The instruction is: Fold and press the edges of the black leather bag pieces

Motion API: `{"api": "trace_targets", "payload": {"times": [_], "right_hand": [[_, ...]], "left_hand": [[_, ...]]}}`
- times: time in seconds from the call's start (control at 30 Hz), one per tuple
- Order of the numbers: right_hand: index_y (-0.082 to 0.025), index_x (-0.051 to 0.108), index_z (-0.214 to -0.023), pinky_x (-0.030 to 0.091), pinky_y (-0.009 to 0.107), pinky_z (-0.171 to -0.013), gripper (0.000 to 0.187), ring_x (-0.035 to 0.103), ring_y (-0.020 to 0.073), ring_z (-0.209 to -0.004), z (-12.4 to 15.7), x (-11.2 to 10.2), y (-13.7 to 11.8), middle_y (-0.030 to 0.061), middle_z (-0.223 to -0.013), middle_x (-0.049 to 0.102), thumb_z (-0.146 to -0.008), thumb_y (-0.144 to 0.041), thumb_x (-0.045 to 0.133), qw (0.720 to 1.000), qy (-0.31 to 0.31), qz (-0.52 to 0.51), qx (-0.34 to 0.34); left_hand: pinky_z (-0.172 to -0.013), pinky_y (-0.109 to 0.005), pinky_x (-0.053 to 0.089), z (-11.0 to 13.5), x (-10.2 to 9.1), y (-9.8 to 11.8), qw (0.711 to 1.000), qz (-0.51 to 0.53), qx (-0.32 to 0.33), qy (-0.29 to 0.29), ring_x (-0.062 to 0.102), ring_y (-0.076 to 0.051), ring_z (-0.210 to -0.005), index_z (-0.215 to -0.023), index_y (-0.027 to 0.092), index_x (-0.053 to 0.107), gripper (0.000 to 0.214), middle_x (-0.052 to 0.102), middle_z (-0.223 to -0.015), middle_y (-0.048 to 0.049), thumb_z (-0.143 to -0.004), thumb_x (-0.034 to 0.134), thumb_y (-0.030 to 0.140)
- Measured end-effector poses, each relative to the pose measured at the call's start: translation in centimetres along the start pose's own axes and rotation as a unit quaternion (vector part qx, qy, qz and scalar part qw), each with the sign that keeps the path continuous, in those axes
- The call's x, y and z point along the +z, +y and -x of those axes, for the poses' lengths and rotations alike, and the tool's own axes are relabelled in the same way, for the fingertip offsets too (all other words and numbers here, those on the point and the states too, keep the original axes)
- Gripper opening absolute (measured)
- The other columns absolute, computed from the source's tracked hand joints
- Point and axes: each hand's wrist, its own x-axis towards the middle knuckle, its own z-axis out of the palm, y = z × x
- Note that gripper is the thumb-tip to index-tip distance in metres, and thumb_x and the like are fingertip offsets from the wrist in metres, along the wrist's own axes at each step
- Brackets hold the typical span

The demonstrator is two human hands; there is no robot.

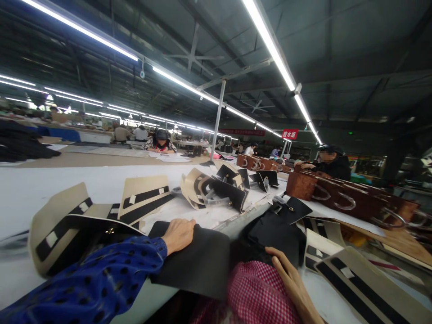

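Note:
My left hand [178, 235], in a blue dotted sleeve, is closed with curled fingers at the far edge of a smooth black panel [202, 261] in front of me. My right hand [285, 272] has its thumb and forefinger close together at the near edge of a black leather-like piece [275, 236]; part of its grip is hidden. Left of my left hand, a folded bag panel [50, 225] shows a beige backing with black strips and a small metal fitting. Another beige panel [143, 186] stands behind it.
Black flaps with metal fittings [227, 191] lie across the white table covering [111, 175]. Beige-backed panels [364, 279] rest at the right. Brown bags with clear-wrapped handles [340, 195] stand in a row beyond. A person [332, 164] is behind them; another [161, 143] works across the table.

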Motion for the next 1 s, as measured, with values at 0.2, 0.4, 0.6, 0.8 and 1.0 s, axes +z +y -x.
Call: {"api": "trace_targets", "payload": {"times": [0.2, 0.4, 0.6, 0.8, 1.0], "right_hand": [[-0.028, 0.075, -0.111, 0.047, 0.043, -0.108, 0.052, 0.063, 0.0316, -0.122, -0.8, 1.4, 0.5, 0.0064, -0.122, 0.073, -0.086, -0.068, 0.053, 1.0, -0.002, 0.005, -0.016], [-0.029, 0.072, -0.117, 0.041, 0.044, -0.113, 0.053, 0.057, 0.0309, -0.13, 0.2, -0.4, 1.1, 0.0064, -0.129, 0.069, -0.09, -0.068, 0.049, 1.0, 0.006, 0.01, -0.007], [-0.025, 0.07, -0.12, 0.043, 0.039, -0.112, 0.054, 0.057, 0.0283, -0.13, -0.3, 1.7, 2.1, 0.0078, -0.132, 0.068, -0.09, -0.064, 0.049, 1.0, 0.007, 0.01, -0.014], [-0.02, 0.071, -0.118, 0.053, 0.04, -0.102, 0.059, 0.065, 0.0312, -0.121, -1.5, 5.7, 4.1, 0.0108, -0.125, 0.072, -0.08, -0.061, 0.054, 0.999, 0.03, 0.036, -0.01], [-0.017, 0.074, -0.105, 0.047, 0.055, -0.105, 0.062, 0.063, 0.0405, -0.119, -0.3, 5.4, 4.0, 0.0187, -0.123, 0.071, -0.075, -0.068, 0.057, 0.992, 0.091, 0.077, -0.047]], "left_hand": [[-0.083, -0.041, 0.059, -0.7, 0.3, -0.1, 1.0, -0.009, 0.008, 0.007, 0.072, -0.019, -0.085, -0.112, 0.015, 0.067, 0.025, 0.074, -0.095, -0.0035, -0.1, 0.057, 0.034], [-0.082, -0.041, 0.059, -0.8, 0.8, -0.3, 1.0, -0.008, 0.016, 0.015, 0.072, -0.018, -0.083, -0.112, 0.015, 0.066, 0.025, 0.074, -0.093, -0.0032, -0.101, 0.055, 0.034], [-0.082, -0.041, 0.059, -0.9, 1.1, -0.5, 1.0, -0.01, 0.016, 0.017, 0.071, -0.019, -0.085, -0.11, 0.015, 0.066, 0.024, 0.073, -0.095, -0.0034, -0.1, 0.057, 0.035], [-0.081, -0.04, 0.06, -0.7, 0.8, -0.4, 0.999, -0.02, 0.018, 0.018, 0.072, -0.018, -0.085, -0.112, 0.015, 0.066, 0.024, 0.073, -0.098, -0.0038, -0.099, 0.059, 0.033], [-0.08, -0.04, 0.06, -0.4, 0.2, -0.5, 0.999, -0.003, 0.029, 0.019, 0.071, -0.018, -0.085, -0.108, 0.015, 0.067, 0.023, 0.073, -0.097, -0.0037, -0.098, 0.061, 0.034]]}}
